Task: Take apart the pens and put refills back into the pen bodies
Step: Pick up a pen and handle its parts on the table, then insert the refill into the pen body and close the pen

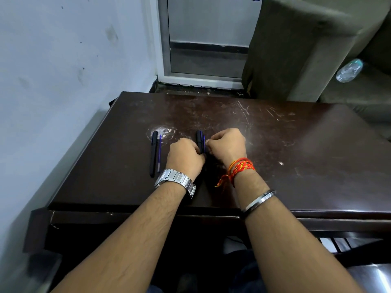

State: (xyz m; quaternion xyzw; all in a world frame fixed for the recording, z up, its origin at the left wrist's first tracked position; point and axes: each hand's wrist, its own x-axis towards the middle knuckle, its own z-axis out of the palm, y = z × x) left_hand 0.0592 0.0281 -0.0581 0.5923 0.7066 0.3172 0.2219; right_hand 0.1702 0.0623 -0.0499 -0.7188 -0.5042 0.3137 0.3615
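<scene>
On the dark wooden table (275,149) a black pen body (153,153) lies lengthwise at the left, with a thin blue refill (159,153) right beside it. Between my two hands sit more black pen bodies (199,139) with a blue refill (204,140) against their right side. My left hand (185,157) curls at their lower left, fingers touching the near ends. My right hand (227,144) is curled at their right, fingertips against the refill side. Both hands hide the lower ends of the pens, so the exact grip is unclear.
A pale wall runs along the table's left edge. A glass door stands beyond the far edge. A grey sofa (306,45) with a plastic bottle (349,70) on it is at the back right. The table's front edge is near my forearms.
</scene>
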